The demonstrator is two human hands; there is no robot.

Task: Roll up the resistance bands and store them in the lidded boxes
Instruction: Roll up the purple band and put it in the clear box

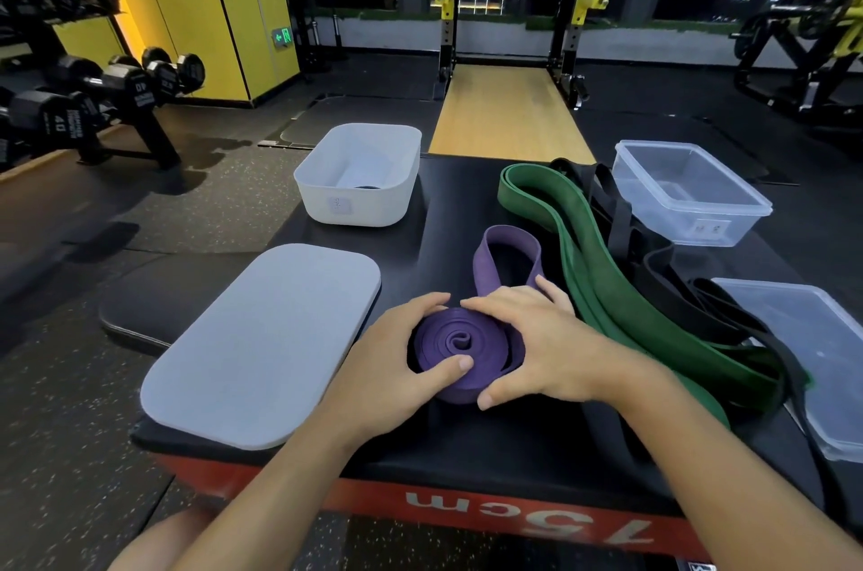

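Gripping the purple band's coil (pixel 460 353), left hand (pixel 397 365) and right hand (pixel 537 346) flank it; its unrolled tail (pixel 506 262) runs straight away.

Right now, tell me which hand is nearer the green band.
Right. The right hand lies right beside the green band; the left hand sits across the purple roll.

- Flat purple rubber resistance band (pixel 460 348): mostly coiled, its tail loop lying beyond.
- Wide green rubber band (pixel 621 285) and black bands (pixel 672 285): unrolled, heaped together.
- Opaque white box (pixel 359 178), open, perhaps holding something dark; its grey lid (pixel 266 346) lies nearer.
- Clear plastic box (pixel 689 192), open; clear lid (pixel 812 346) nearer.
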